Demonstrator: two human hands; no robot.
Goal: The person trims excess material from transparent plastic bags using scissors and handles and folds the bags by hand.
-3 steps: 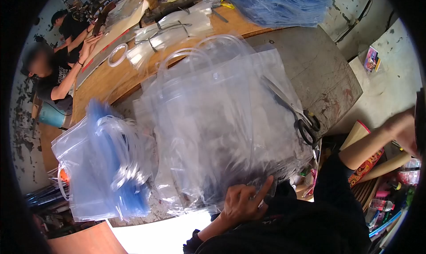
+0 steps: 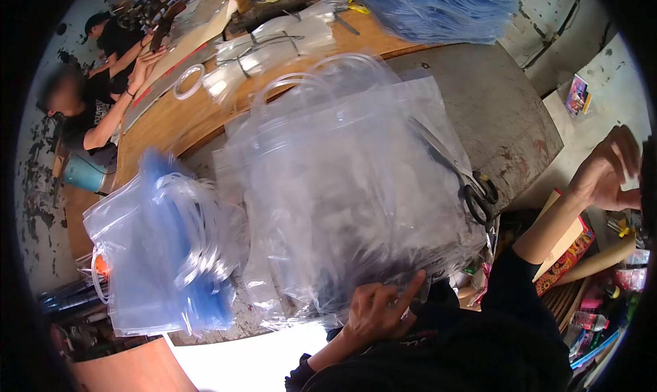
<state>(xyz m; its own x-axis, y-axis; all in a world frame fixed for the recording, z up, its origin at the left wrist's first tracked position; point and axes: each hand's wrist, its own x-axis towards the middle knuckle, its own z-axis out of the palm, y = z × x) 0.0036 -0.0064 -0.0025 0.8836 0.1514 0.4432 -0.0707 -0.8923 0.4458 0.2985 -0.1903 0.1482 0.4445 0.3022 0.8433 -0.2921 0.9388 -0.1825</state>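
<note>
My left hand (image 2: 380,311) is at the near edge of a stack of clear plastic bags (image 2: 328,186), touching it. Its index finger stretches out and the other fingers bend loosely. My right hand (image 2: 609,173) is raised at the far right, away from the bags, its fingers curved and apart from the thumb, with nothing visible between them. Its fingertips reach a dark shape at the image edge. Black-handled scissors (image 2: 460,171) lie partly open on the stack's right side. Clear tube handles (image 2: 294,91) loop from the stack's far edge.
Bluish plastic bags with white handles (image 2: 164,248) lie at the left. Tied clear plastic bundles (image 2: 267,46), a plastic ring (image 2: 189,82) and a blue plastic pile (image 2: 445,8) sit farther back. A co-worker (image 2: 89,115) and another person are at the upper left. Assorted items (image 2: 595,317) fill the lower right.
My right hand has moved up, and its fingers show more clearly. My left hand stays at the stack's near edge. The whole view has shifted slightly.
</note>
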